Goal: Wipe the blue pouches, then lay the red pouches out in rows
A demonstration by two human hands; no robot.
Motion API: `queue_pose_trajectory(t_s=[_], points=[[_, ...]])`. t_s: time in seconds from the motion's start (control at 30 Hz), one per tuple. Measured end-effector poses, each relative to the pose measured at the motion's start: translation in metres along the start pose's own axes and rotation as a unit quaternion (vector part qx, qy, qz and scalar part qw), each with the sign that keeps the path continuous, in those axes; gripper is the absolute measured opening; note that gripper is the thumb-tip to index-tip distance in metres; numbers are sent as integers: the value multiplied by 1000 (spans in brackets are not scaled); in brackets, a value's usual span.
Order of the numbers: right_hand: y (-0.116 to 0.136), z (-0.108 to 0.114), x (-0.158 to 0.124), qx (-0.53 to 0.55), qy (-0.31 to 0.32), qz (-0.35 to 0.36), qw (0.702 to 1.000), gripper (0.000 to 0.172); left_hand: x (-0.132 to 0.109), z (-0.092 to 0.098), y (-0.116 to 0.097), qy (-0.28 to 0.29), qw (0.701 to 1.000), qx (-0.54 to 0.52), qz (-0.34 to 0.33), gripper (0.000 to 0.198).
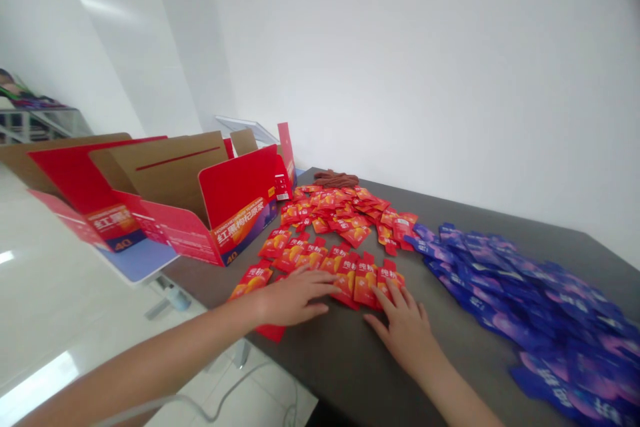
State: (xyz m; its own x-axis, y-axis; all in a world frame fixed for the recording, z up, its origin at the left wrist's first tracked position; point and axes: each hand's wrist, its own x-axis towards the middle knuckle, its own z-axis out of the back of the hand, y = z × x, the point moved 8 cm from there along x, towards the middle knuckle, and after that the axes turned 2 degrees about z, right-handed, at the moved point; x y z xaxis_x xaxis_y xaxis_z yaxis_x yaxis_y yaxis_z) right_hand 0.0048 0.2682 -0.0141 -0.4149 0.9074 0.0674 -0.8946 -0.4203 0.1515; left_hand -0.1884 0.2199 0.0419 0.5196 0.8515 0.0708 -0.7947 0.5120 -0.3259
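Both hands rest on a group of red and orange sachets laid side by side near the front of the dark table. Palm down, my left hand stretches its fingers over the sachets at the left and middle, partly covering them. My right hand has its fingers spread, the tips on the rightmost sachet of the group. Neither hand has anything gripped in it. Just behind, more red sachets lie in a rough row.
A loose heap of red sachets lies farther back, with a brown cloth-like bundle behind it. Blue-purple sachets are piled at the right. Open red cardboard boxes stand at the left. A grey cable hangs below the table edge.
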Motion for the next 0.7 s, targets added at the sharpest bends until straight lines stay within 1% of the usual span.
queue_pose_trajectory(t_s=[0.03, 0.1, 0.2, 0.3, 0.4, 0.53, 0.57, 0.63, 0.7], points=[[-1, -1, -1, -2, 0, -2, 1000, 54, 7, -7, -9, 3, 999, 33, -13, 44], [-2, -3, -3, -6, -5, -6, 1000, 54, 23, -19, -20, -4, 995, 93, -22, 41], [-2, -3, -6, -13, -23, -8, 1000, 55, 48, -31, -25, -13, 990, 135, -25, 31], [-2, -2, -9, -16, -46, -7, 999, 55, 63, -35, -25, -13, 985, 170, -34, 26], [-1, -2, -10, -19, -69, 1, 997, 56, 65, -29, -21, -21, 981, 191, -28, 26], [1, 4, -9, -24, -102, 9, 994, 51, 54, -14, -1, -45, 976, 210, 22, 46], [2, 5, -8, -24, -108, 7, 994, 48, 51, -12, 5, -46, 975, 214, 34, 45], [2, 8, -6, -25, -114, 1, 993, 43, 47, -12, 13, -41, 975, 216, 46, 35], [3, 9, -5, -26, -116, -2, 993, 39, 45, -15, 15, -34, 975, 212, 47, 29]])
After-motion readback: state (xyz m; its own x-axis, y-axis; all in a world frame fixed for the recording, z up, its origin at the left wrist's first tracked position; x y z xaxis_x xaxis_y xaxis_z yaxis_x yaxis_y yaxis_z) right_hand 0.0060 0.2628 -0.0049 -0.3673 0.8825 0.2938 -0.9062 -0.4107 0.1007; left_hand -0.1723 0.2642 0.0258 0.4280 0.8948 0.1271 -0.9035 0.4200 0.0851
